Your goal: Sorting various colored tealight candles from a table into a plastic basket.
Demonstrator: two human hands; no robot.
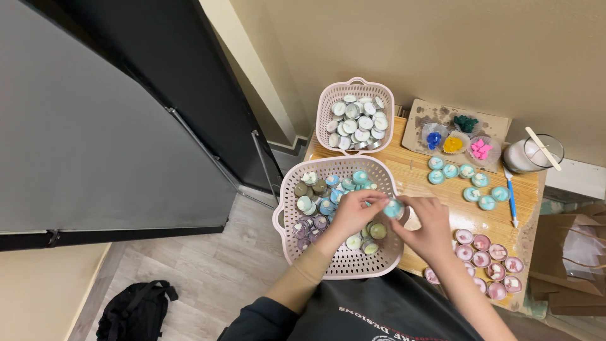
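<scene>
Both hands, left hand [355, 211] and right hand [430, 228], pinch one teal tealight candle [393, 208] between them, over the near pink basket [344, 265] rim.

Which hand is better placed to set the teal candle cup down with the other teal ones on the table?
Probably the right hand: it is on the table side, nearer the teal group. The left hand is over the pink basket. Both pinch the teal candle cup.

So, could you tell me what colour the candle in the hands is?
Teal candle, clearest in the head view.
</scene>
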